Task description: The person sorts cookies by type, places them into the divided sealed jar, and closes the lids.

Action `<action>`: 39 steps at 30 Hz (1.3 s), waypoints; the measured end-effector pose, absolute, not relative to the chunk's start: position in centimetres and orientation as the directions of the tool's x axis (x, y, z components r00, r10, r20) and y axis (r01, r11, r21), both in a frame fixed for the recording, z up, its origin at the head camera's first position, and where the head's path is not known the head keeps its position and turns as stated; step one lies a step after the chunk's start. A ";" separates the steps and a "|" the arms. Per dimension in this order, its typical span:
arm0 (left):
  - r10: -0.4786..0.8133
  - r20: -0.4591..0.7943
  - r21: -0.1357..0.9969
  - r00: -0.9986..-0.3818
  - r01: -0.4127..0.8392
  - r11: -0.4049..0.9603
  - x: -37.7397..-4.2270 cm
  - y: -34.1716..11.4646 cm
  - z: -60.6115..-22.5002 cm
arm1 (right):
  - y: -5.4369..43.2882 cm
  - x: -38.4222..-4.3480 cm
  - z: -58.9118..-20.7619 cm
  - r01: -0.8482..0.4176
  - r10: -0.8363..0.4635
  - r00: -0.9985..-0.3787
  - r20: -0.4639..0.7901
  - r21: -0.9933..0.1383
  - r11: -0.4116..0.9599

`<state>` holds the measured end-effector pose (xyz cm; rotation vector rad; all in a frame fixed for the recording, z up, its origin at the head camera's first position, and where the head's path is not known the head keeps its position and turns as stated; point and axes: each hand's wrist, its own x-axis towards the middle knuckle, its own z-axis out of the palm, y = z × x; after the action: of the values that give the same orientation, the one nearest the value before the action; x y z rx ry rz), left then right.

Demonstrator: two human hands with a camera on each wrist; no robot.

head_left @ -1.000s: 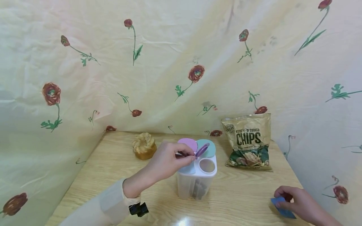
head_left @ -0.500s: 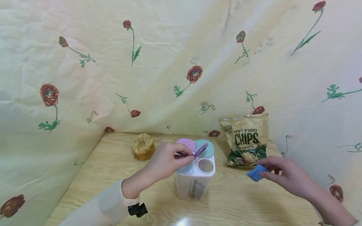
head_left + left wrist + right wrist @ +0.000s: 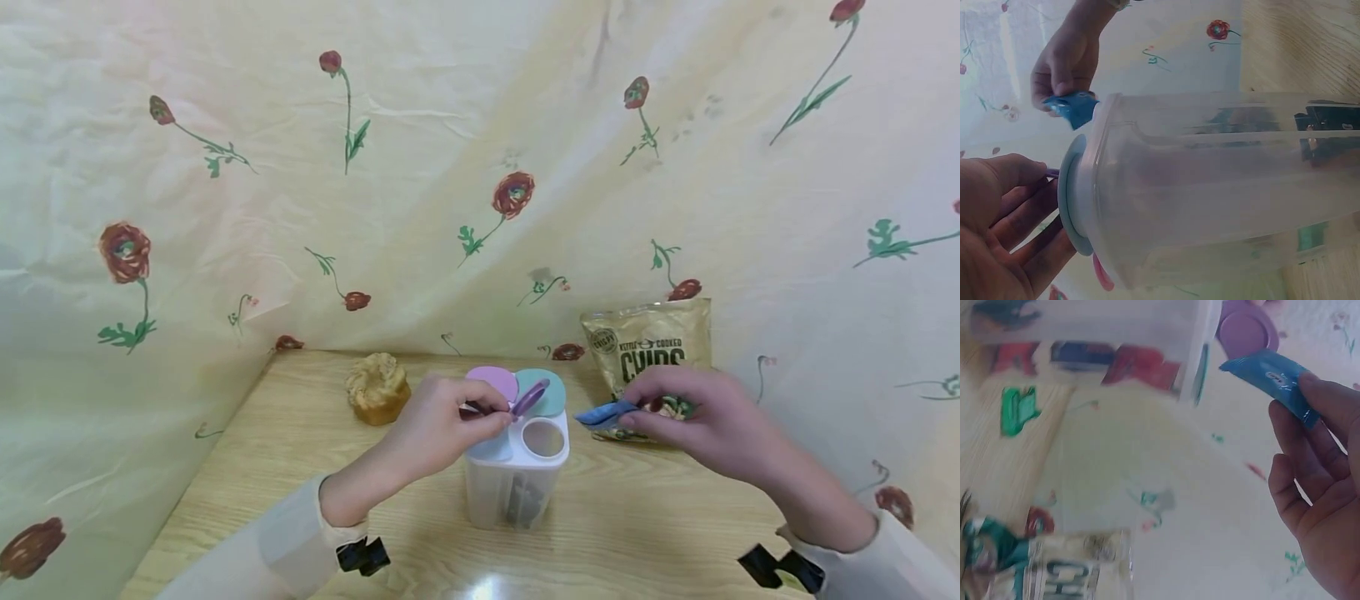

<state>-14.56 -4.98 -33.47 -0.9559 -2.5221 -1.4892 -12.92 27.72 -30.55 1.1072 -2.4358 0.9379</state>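
Note:
A clear plastic container [image 3: 486, 492] with a white top and several round lids stands upright on the table. My left hand [image 3: 435, 425] pinches the edge of its purple lid [image 3: 531, 398], which is raised from the front right opening [image 3: 543, 438]. The violet, teal and light blue lids lie flat; the left hand partly covers the light blue one. Just right of the opening, my right hand [image 3: 712, 417] holds a small blue wrapped packet [image 3: 1275, 378] between thumb and fingers, above the table. Red wrapped packets [image 3: 1141, 367] show through the container's wall in the right wrist view.
A bag of chips [image 3: 637, 329] stands behind my right hand, partly hidden by it. A round bread bun [image 3: 378, 389] sits back left on the wooden table [image 3: 277, 450]. The right wrist view shows a green clip [image 3: 1019, 411] behind the container. Flowered cloth hangs behind.
My right hand has lifted the blue packet off the table and carried it left, close to the container's opening. The left hand keeps the purple lid raised in the same place.

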 end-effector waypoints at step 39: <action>0.481 0.363 0.765 -0.798 0.550 0.335 -14.7 -5.1 -33.4 | 20.8 -15.7 -32.5 -0.813 -0.755 -0.569 0.325 -0.362 0.457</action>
<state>-14.73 -5.08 -33.40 -0.9701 -2.5074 -1.4813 -15.69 20.79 -32.54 1.3949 -2.5790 0.7398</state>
